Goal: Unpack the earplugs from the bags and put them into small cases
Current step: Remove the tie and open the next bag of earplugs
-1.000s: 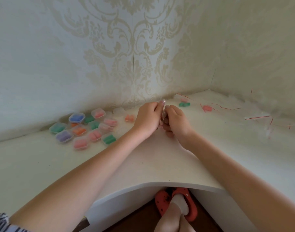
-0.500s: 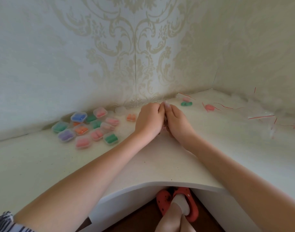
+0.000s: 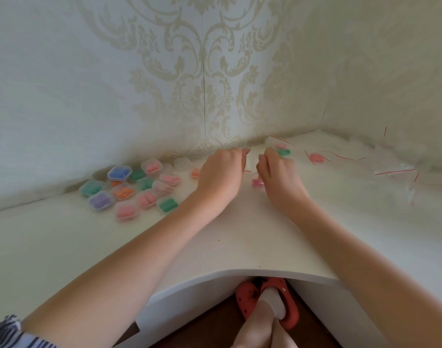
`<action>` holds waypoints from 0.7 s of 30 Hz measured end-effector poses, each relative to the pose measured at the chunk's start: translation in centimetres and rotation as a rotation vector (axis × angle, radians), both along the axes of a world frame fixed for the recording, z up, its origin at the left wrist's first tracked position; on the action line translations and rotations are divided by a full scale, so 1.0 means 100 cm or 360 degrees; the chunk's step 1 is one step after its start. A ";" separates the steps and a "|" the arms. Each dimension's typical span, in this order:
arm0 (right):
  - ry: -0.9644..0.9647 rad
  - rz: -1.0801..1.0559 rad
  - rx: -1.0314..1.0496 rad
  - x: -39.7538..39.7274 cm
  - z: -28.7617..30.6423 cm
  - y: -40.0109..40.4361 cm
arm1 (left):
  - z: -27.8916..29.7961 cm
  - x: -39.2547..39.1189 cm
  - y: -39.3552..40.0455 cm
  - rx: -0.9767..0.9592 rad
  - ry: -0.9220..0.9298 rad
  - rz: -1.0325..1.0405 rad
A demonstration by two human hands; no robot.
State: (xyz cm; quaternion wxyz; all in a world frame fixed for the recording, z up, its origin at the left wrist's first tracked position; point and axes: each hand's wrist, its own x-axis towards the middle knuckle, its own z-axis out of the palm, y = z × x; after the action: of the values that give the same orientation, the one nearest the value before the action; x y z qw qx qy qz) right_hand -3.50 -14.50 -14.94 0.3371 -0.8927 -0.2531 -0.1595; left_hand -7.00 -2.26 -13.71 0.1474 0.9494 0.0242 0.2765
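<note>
Both hands are hovering low over the cream corner surface point(image 3: 240, 237), fingers curled. The left hand point(image 3: 221, 175) and right hand point(image 3: 277, 173) are flanking a clear plastic bag point(image 3: 250, 165); whether either is gripping it, I cannot tell. Pink foam earplugs point(image 3: 257, 182) are lying just beside the right hand. Filled clear small cases point(image 3: 129, 189) are clustering to the left.

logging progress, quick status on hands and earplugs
Left hand and right hand curled, apart, clear bag between them; grip unclear. Pink earplugs on desk by right hand. Filled cases left. Nothing blocking.
</note>
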 end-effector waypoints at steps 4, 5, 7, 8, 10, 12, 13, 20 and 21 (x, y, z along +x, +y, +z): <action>-0.0208 0.0037 0.0133 -0.006 0.000 -0.001 | -0.002 0.001 0.000 -0.0137 -0.0080 -0.0077; -0.0275 0.0080 0.0123 -0.007 0.001 0.000 | -0.002 0.000 0.000 -0.0143 -0.0081 -0.0084; -0.0370 0.0094 0.0046 -0.007 0.001 -0.001 | -0.002 0.001 0.002 -0.0142 -0.0063 -0.0091; -0.0392 0.0050 0.0033 -0.007 0.002 -0.001 | -0.001 0.000 0.003 -0.0149 -0.0076 -0.0102; -0.0376 -0.0061 -0.0046 -0.008 0.003 -0.002 | 0.000 -0.002 0.001 -0.0126 -0.0171 -0.0144; -0.0234 -0.0161 -0.0281 -0.005 0.003 0.000 | 0.001 -0.004 -0.005 -0.0104 -0.0250 -0.0246; -0.0149 -0.0195 -0.0355 -0.005 0.003 0.000 | 0.001 -0.006 -0.009 -0.0130 -0.0259 -0.0317; 0.0344 0.0188 0.0788 0.000 0.013 -0.004 | 0.005 0.001 0.004 -0.1364 -0.0070 -0.0163; 0.0391 0.0236 0.0804 -0.001 0.013 -0.004 | 0.007 0.004 0.008 -0.1670 0.0013 -0.0189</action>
State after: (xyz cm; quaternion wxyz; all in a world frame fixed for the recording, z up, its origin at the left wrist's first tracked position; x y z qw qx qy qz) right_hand -3.55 -14.94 -13.63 0.5875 -0.7721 -0.2273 -0.0832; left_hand -6.60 -1.47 -13.04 0.6182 0.7487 0.1060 0.2147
